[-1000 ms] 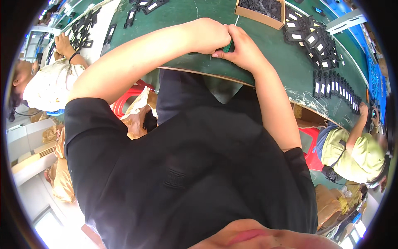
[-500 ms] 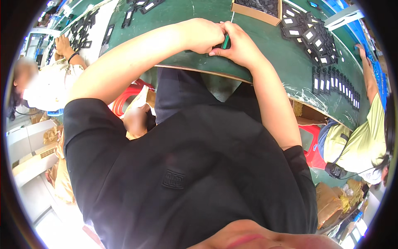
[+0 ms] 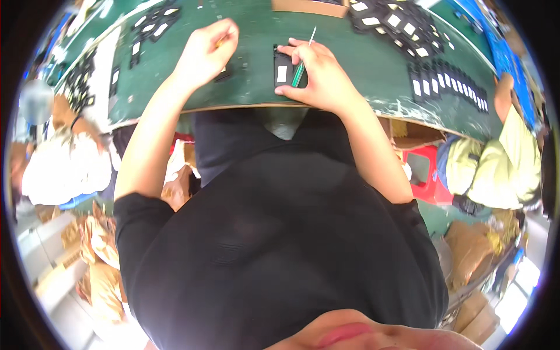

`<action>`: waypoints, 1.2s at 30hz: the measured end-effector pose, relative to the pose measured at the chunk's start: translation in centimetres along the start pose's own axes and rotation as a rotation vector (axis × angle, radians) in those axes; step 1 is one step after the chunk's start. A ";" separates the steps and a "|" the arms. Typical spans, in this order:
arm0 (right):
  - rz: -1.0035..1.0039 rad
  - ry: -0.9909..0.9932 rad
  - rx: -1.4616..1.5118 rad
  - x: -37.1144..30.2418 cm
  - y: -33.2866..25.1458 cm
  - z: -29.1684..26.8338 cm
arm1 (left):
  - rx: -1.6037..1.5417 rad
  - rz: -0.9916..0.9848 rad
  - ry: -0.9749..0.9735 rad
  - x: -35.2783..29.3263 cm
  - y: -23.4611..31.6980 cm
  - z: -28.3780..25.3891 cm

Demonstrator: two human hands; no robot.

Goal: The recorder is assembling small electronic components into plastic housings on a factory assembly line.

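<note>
My right hand (image 3: 319, 77) holds a screwdriver (image 3: 298, 76) with a green handle against the palm, its thin shaft pointing away from me. The thumb and fingertips of that hand also span a flat black plastic part (image 3: 281, 74) with a white label, which lies on the table. To the left, my left hand (image 3: 205, 53) is closed above the tabletop, fingers curled in. A small yellowish spot shows between its fingers, too small to name. Beside its wrist a dark piece (image 3: 223, 76) lies on the table, partly hidden by the hand.
The green table (image 3: 251, 93) carries a heap of labelled black parts (image 3: 402, 26) and a neat row of them (image 3: 449, 84) at right. A cardboard box (image 3: 309, 7) stands at the far edge. More black parts (image 3: 154, 26) lie at far left. Co-workers sit at both sides.
My hands, together before, are now apart. The left has moved left; the right has shifted slightly nearer, showing the labelled black part and the screwdriver. The view has shifted too.
</note>
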State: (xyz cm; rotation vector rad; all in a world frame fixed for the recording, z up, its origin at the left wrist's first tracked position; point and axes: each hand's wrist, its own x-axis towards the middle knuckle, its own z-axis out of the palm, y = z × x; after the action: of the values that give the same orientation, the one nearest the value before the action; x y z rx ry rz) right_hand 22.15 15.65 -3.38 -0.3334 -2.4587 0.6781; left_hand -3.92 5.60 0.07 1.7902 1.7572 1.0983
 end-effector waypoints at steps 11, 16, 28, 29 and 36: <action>0.019 0.083 -0.009 -3.1 1.1 -2.2 | 0.451 0.307 -0.487 1.6 6.0 7.8; 0.052 0.063 -0.004 -3.3 0.5 -2.5 | 0.374 0.262 -0.262 1.0 5.7 7.4; 0.272 -0.130 -0.395 -10.9 4.1 -16.0 | -1.702 -0.365 0.126 -9.8 0.5 -0.3; 0.265 -0.117 -0.474 -11.2 4.4 -16.5 | -1.730 -0.329 0.141 -10.8 0.1 -0.5; 0.030 0.205 0.105 -6.1 2.0 -8.3 | -1.941 -0.207 0.078 -11.8 -2.4 -1.1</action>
State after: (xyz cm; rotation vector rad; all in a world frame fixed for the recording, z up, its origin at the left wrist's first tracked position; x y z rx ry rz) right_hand 32.10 18.32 -1.24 -0.3799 -2.2201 0.7443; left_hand -5.12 -5.70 -4.00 0.2839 0.2070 1.6818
